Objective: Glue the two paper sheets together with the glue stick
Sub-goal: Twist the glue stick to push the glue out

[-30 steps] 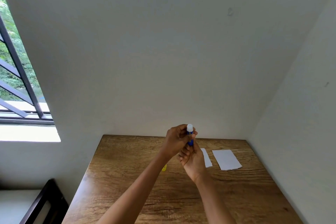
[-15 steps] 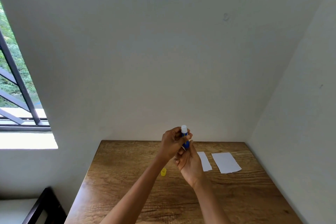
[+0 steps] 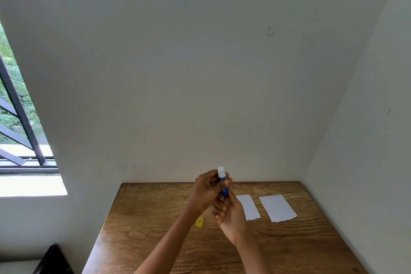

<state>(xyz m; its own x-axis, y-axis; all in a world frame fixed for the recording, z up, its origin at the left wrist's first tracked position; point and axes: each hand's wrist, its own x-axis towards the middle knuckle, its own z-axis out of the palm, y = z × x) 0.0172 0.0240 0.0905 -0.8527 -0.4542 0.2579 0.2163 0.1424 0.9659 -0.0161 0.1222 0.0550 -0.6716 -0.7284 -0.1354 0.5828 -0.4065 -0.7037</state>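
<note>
Glue stick (image 3: 223, 181) still upright in both hands, cap (image 3: 199, 222) off.

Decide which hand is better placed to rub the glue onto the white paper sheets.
Probably the right hand: it grips the blue glue stick's base, and both white paper sheets lie on its side.
</note>
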